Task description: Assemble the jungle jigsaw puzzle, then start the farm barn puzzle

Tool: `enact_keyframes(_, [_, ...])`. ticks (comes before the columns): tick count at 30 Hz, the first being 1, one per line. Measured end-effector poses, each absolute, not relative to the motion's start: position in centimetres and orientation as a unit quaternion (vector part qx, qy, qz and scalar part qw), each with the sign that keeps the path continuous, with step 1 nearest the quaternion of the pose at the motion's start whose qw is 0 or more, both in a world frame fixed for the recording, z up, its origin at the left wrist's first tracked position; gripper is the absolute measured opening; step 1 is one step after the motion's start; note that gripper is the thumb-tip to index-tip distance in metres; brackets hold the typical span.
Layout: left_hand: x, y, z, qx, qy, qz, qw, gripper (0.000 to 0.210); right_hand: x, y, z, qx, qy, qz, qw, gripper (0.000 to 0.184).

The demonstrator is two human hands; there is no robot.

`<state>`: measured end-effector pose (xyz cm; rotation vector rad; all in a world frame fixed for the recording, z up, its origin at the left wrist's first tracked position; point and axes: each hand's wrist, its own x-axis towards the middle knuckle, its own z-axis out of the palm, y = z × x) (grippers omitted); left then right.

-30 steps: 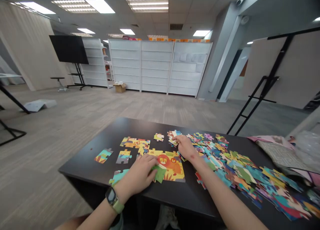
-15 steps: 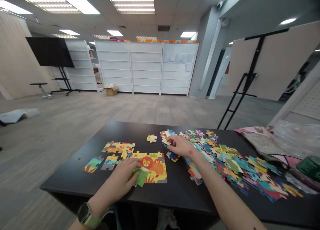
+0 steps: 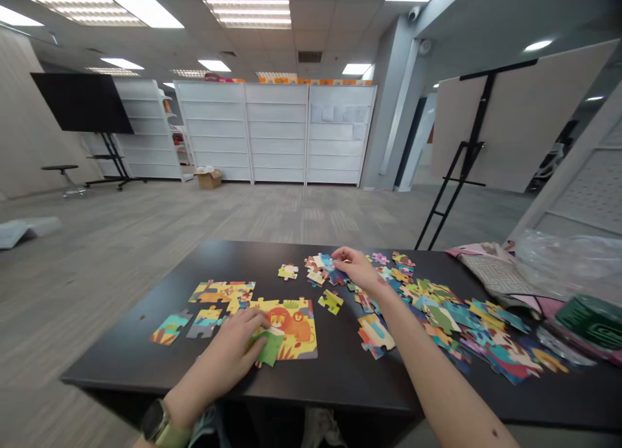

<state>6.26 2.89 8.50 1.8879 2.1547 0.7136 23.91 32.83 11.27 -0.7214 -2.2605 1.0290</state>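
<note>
My left hand [image 3: 240,344] rests at the lower left of the joined lion puzzle [image 3: 296,331]. Its thumb and fingers close on a green puzzle piece [image 3: 272,348], which overlaps the picture's left part. Farther right, my right hand [image 3: 357,270] is above the edge of the loose pile, fingers bent. Its fingertips seem to pinch a bluish puzzle piece [image 3: 336,276], partly hidden by the hand. A yellow-green piece [image 3: 331,301] lies alone below that hand. Behind the left hand is a joined yellow strip [image 3: 221,291], with two landscape pieces [image 3: 170,328] in front of it.
Many loose puzzle pieces [image 3: 437,312] spread over the right side of the black table [image 3: 194,377]. One pale yellow piece [image 3: 288,271] lies near the back. A patterned bag [image 3: 490,273] and clear plastic packaging [image 3: 564,260] occupy the right end.
My right hand has shifted back and slightly right, and bluish pieces have moved back with it. The yellow-green piece now lies uncovered. My left hand stays on the green piece; the view has turned slightly right.
</note>
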Motion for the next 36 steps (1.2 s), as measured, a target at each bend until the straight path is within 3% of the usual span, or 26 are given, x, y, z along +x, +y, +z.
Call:
enact_keyframes(4, [6.4,3.2,8.1,0.630,0.733,0.241,0.084,0.017,23.4,32.9,11.0,-0.294,-0.836,0.348,0.305,0.021])
enact_keyframes(11, [6.2,5.0,6.7,0.631,0.750,0.200,0.013,0.022,24.2,28.2,10.5,-0.341,-0.879,0.187,0.275,0.020])
enact_keyframes(18, [10.8,9.5,5.5,0.678,0.702,0.218,-0.008,0.037,37.0,26.4,9.6,-0.503,-0.825,0.067,0.250,0.041])
enact_keyframes(24, [15.4,12.2,5.6,0.721,0.661,0.208,0.021,0.037,46.2,29.3,8.6,-0.572,-0.789,0.070,0.212,0.075])
enact_keyframes(30, [14.9,13.7,4.3,0.708,0.658,0.257,0.033,0.040,44.0,26.7,7.7,-0.493,-0.826,0.090,0.256,0.034])
enact_keyframes(36, [14.6,13.5,3.6,0.681,0.655,0.326,0.038,0.036,41.9,26.1,8.4,-0.430,-0.847,0.121,0.288,0.024])
